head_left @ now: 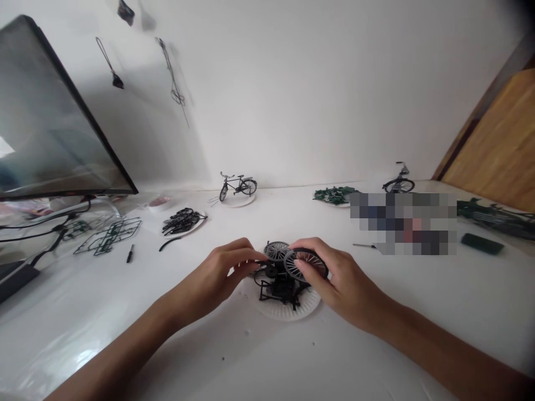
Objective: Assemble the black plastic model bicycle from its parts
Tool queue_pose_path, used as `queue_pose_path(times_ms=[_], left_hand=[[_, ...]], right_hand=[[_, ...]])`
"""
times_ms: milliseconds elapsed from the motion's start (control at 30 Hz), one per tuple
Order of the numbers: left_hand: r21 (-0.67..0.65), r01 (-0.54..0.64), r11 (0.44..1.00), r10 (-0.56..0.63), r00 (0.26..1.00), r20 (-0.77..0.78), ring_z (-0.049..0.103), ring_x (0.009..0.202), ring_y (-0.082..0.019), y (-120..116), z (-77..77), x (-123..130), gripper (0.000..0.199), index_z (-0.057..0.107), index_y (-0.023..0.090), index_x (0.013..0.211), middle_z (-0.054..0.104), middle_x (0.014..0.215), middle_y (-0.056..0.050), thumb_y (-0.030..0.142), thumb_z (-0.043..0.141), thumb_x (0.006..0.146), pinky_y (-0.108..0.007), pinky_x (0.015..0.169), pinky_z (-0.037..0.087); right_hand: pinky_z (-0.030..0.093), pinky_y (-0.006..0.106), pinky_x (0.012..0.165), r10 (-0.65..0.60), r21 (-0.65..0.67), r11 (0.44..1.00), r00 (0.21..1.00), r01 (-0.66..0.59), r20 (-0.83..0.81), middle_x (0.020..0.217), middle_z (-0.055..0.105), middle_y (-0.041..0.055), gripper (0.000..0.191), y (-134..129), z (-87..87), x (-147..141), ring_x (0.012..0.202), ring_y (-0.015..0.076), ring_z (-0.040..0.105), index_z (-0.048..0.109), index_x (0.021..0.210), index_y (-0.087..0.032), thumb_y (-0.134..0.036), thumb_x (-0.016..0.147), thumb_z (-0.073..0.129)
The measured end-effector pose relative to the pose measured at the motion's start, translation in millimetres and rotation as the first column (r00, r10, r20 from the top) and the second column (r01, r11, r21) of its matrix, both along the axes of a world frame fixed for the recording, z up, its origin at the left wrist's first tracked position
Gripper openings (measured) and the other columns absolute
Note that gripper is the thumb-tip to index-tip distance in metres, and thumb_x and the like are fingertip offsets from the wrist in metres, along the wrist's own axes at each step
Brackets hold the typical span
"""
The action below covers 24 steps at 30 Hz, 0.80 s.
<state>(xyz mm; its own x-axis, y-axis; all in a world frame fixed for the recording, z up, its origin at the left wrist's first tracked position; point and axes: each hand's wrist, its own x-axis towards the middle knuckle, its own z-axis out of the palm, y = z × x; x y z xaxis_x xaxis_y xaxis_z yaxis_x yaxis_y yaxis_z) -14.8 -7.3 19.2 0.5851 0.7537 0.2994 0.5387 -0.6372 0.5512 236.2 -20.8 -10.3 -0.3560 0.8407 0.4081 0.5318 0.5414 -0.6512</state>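
A white fluted paper plate (288, 313) lies in front of me, heaped with small black model bicycle parts (281, 289). My right hand (336, 273) pinches a spoked toy bicycle wheel (306, 264) between thumb and fingers, tilted over the plate's right side. A second spoked wheel (276, 250) rests at the back of the pile. Over the plate's left edge, the fingertips of my left hand (228, 267) are pressed together beside dark parts. What they grip is too small to make out.
Behind stand two assembled model bicycles (238, 186) (399, 181). Plates of black parts (183, 220) and green parts (334, 195) lie nearer. Green sprue frames (109, 236) and a screwdriver (130, 254) sit left, below a monitor (54, 111). A green block (482, 243) lies right, near a blurred patch.
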Motion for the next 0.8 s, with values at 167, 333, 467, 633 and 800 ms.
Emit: queue_pose_path(times_ms=[167,333,467,633,800], left_hand=[[-0.019,0.040,0.999,-0.039,0.999,0.025,0.059,0.085,-0.015,-1,-0.9,0,0.028,0.067,0.024,0.118,0.063,0.099,-0.006,0.023,0.046,0.101,-0.031,0.074,0.046],[-0.210,-0.021,0.977,0.103,0.915,0.390,0.059,0.086,-0.015,-5,-8.0,14,0.018,0.069,0.017,0.105,0.065,0.097,-0.006,0.028,0.056,0.097,-0.029,0.075,0.048],[-0.461,0.084,0.883,0.200,0.822,0.533,0.059,0.080,-0.013,-10,-13.2,26,0.016,0.068,0.013,0.096,0.067,0.089,-0.005,0.028,0.067,0.090,-0.026,0.072,0.048],[-0.575,0.126,0.809,0.285,0.770,0.571,0.059,0.074,-0.012,-15,-12.5,32,0.018,0.065,0.011,0.087,0.065,0.081,-0.003,0.027,0.074,0.083,-0.025,0.068,0.047],[-0.649,0.154,0.745,0.342,0.747,0.570,0.059,0.071,-0.012,-17,-11.7,33,0.021,0.063,0.012,0.084,0.064,0.077,-0.002,0.028,0.077,0.079,-0.025,0.068,0.047]], right_hand=[[0.052,0.032,0.071,0.007,0.010,1.000,1.000,-0.006,-0.025,0.097,0.070,0.0030,0.020,0,2.5,2,0.083,0.0190,0.067,0.054,0.117,-0.026,-0.033,0.100,0.047],[0.053,0.030,0.072,0.027,-0.064,0.997,0.997,-0.032,-0.072,0.100,0.070,0.0003,0.025,-3,3.1,-4,0.081,0.0159,0.066,0.050,0.125,-0.030,-0.034,0.100,0.047],[0.054,0.030,0.080,0.070,-0.061,0.995,0.994,-0.076,-0.085,0.106,0.070,0.0003,0.029,-7,2.1,-10,0.092,0.0162,0.067,0.049,0.129,-0.033,-0.032,0.100,0.047],[0.054,0.029,0.081,0.082,-0.003,0.997,0.995,-0.083,-0.065,0.103,0.069,0.0003,0.030,-10,2.0,-14,0.091,0.0153,0.067,0.051,0.129,-0.034,-0.030,0.100,0.048],[0.055,0.030,0.082,0.059,0.007,0.998,0.995,-0.058,-0.081,0.101,0.070,0.0013,0.029,-11,2.8,-14,0.089,0.0164,0.068,0.054,0.128,-0.032,-0.029,0.099,0.050]])
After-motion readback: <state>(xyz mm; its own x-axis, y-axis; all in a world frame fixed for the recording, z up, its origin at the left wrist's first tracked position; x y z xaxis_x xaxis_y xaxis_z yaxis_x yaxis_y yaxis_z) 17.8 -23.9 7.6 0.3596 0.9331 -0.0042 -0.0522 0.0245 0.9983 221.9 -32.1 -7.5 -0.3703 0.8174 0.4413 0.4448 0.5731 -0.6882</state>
